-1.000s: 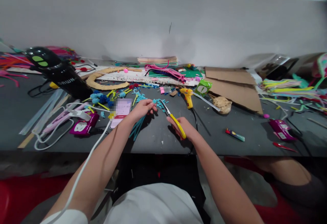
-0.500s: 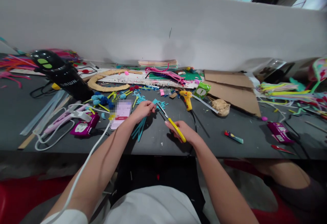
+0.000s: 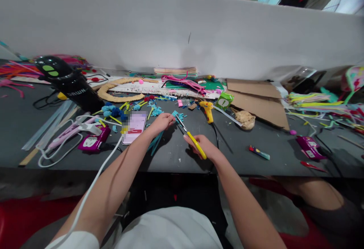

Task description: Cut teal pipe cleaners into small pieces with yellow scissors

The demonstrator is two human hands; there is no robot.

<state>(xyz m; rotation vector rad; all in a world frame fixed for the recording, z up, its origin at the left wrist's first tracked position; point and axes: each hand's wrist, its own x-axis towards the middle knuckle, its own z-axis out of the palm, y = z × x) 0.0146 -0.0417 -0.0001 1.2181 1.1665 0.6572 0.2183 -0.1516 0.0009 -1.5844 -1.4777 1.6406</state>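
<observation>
My left hand [image 3: 163, 123] is closed in a pinch on a bunch of light blue pipe cleaners [image 3: 156, 143], whose long ends hang below it towards the table edge. In my right hand [image 3: 205, 145] is a pair of scissors with yellow handles [image 3: 197, 145]. Their metal blades point up and left, with the tips close to my left fingertips. Short blue cut pieces [image 3: 180, 118] lie on the table just beyond the tips. A phone [image 3: 137, 127] with a lit screen rests left of my left hand.
A yellow glue gun [image 3: 208, 111] stands beyond my right hand, near a green box [image 3: 224, 100] and a tan lump [image 3: 245, 120]. Cardboard sheets [image 3: 256, 105] lie behind. At left are a black bottle [image 3: 71, 86], a purple device [image 3: 94, 140] and white cables. Another person's leg [image 3: 318, 194] shows at right.
My left hand has moved slightly right, closer to the scissor tips, and the hanging pipe cleaner ends have shifted with it. My right hand stays nearly in place.
</observation>
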